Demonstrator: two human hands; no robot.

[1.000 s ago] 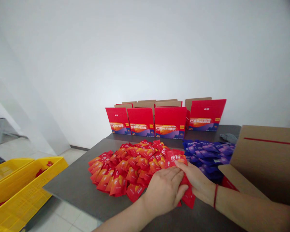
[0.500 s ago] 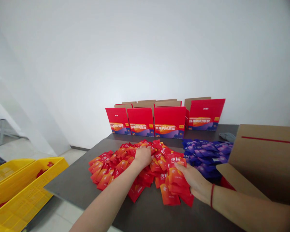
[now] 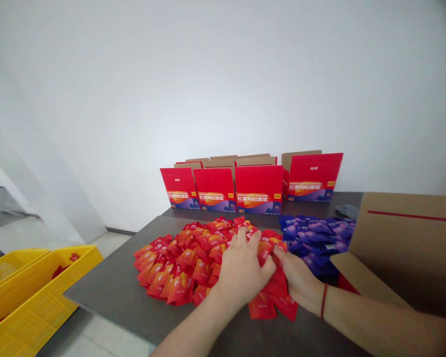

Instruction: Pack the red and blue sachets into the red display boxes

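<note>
My right hand [image 3: 298, 274] is closed round the right side of a bunch of red sachets [image 3: 277, 283], thumb on top. Against that bunch, my left hand [image 3: 241, 262] curls its fingers and thumb round a red sachet, partly hidden by the hand. A broad pile of red and orange sachets [image 3: 186, 258] spreads over the dark table [image 3: 122, 277] to the left of both hands. Behind my right hand lies a heap of purple-blue sachets [image 3: 315, 238].
Several red cartons [image 3: 258, 188] stand with raised flaps along the back, near the white wall. An open brown cardboard box [image 3: 405, 238] is at the right, with a grey cloth [image 3: 347, 211] behind it. Yellow crates [image 3: 33, 307] holding some red items are at the lower left.
My left hand has moved right from the pile to the bunch at my right hand, bringing a red sachet with it. My right hand has stayed nearly in place.
</note>
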